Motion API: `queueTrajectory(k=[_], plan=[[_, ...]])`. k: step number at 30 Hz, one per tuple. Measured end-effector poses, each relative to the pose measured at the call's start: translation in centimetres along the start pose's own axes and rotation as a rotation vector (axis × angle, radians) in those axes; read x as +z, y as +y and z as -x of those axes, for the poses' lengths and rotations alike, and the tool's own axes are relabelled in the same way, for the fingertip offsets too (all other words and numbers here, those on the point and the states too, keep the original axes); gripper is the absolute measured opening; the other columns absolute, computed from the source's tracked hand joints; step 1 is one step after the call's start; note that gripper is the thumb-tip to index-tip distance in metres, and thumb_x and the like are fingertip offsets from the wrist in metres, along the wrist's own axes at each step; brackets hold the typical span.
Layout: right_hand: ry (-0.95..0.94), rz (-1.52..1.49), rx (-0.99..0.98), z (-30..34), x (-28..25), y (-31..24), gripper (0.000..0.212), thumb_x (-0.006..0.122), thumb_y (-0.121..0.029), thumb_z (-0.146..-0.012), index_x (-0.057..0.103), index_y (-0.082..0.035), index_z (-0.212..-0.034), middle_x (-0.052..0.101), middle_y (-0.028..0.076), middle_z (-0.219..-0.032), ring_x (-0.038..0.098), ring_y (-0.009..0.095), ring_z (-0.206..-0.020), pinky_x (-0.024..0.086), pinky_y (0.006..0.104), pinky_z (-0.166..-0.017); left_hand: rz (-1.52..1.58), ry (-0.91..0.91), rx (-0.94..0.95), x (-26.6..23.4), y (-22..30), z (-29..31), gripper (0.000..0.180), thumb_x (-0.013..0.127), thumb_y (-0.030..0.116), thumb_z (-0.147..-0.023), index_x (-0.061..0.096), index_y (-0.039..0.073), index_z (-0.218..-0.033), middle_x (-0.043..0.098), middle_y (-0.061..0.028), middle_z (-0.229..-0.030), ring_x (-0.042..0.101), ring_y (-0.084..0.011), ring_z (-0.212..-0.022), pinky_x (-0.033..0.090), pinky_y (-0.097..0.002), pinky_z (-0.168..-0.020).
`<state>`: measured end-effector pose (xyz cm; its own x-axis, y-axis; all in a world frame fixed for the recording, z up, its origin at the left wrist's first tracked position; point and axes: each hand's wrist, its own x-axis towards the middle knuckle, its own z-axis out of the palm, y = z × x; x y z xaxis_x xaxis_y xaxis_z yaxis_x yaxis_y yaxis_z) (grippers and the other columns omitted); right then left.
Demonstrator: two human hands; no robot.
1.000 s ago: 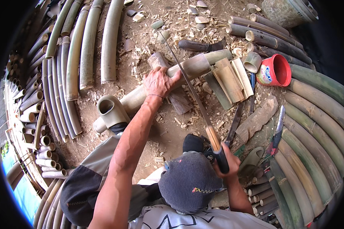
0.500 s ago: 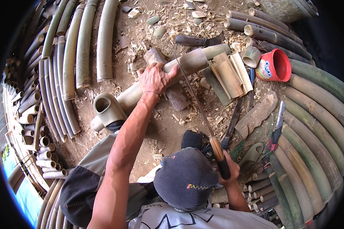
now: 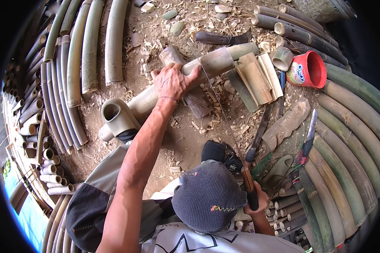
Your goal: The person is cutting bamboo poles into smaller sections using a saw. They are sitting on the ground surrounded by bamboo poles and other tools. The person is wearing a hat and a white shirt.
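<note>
On the dirt floor (image 3: 177,139), the left hand (image 3: 172,80) is still gripping the bamboo (image 3: 207,63); the right hand (image 3: 257,201), clenching the saw (image 3: 228,122), has drawn back, deepening the cut.

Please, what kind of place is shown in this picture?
Probably an outdoor bamboo workshop on bare earth: stacked bamboo poles ring the ground, wood chips litter it, and the left hand steadies a bamboo pole under a saw.

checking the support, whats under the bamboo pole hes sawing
A dark wood block lies under the bamboo pole near the left hand. Their contact is hidden by the pole.
</note>
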<state>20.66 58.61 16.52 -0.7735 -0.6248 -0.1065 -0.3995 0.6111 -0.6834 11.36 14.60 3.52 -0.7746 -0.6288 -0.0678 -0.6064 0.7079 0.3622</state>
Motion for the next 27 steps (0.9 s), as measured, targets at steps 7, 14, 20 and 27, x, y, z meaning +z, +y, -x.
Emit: queueTrajectory(k=[7, 14, 20, 27], plan=[[0.227, -0.284, -0.236, -20.4, 8.2, -2.1, 0.057, 0.066, -0.007, -0.081, 0.056, 0.002, -0.136, 0.06, 0.012, -0.068, 0.059, 0.022, -0.05, 0.049, 0.0351, -0.05, 0.005, -0.091, 0.001, 0.3, 1.3, -0.3, 0.074, 0.051, 0.076, -0.084, 0.075, 0.007, -0.093, 0.073, -0.0125, -0.094, 0.07, -0.0272, -0.094, 0.038, -0.0486, -0.096], [-0.004, -0.151, 0.007, -2.1, 0.5, 0.3, 0.065, 0.057, -0.005, -0.067, 0.057, 0.015, -0.129, 0.073, 0.027, -0.102, 0.076, 0.034, -0.081, 0.059, 0.0379, -0.079, 0.053, -0.186, 0.248, -0.7, -1.0, 0.7, 0.08, 0.073, 0.064, -0.075, 0.058, 0.005, -0.126, 0.064, -0.0187, -0.111, 0.063, -0.0344, -0.108, 0.048, -0.0483, -0.092], [0.208, -0.286, -0.259, -21.0, 8.7, -2.0, 0.065, 0.066, 0.004, -0.074, 0.054, 0.003, -0.139, 0.068, 0.016, -0.081, 0.063, 0.019, -0.056, 0.051, 0.0332, -0.052, 0.018, -0.244, 0.171, -0.1, 1.1, 0.2, 0.086, 0.093, 0.047, -0.056, 0.054, 0.0, -0.117, 0.058, -0.0197, -0.118, 0.058, -0.0385, -0.114, 0.051, -0.0487, -0.094], [-0.018, -0.137, 0.031, -1.2, 0.7, 0.3, 0.064, 0.062, -0.004, -0.067, 0.057, 0.016, -0.128, 0.072, 0.028, -0.106, 0.076, 0.035, -0.09, 0.059, 0.0391, -0.082, -0.017, -0.249, 0.111, -0.9, -0.3, 0.4, 0.091, 0.09, 0.058, -0.054, 0.057, 0.0, -0.116, 0.058, -0.0193, -0.115, 0.06, -0.0371, -0.111, 0.052, -0.0472, -0.091]])
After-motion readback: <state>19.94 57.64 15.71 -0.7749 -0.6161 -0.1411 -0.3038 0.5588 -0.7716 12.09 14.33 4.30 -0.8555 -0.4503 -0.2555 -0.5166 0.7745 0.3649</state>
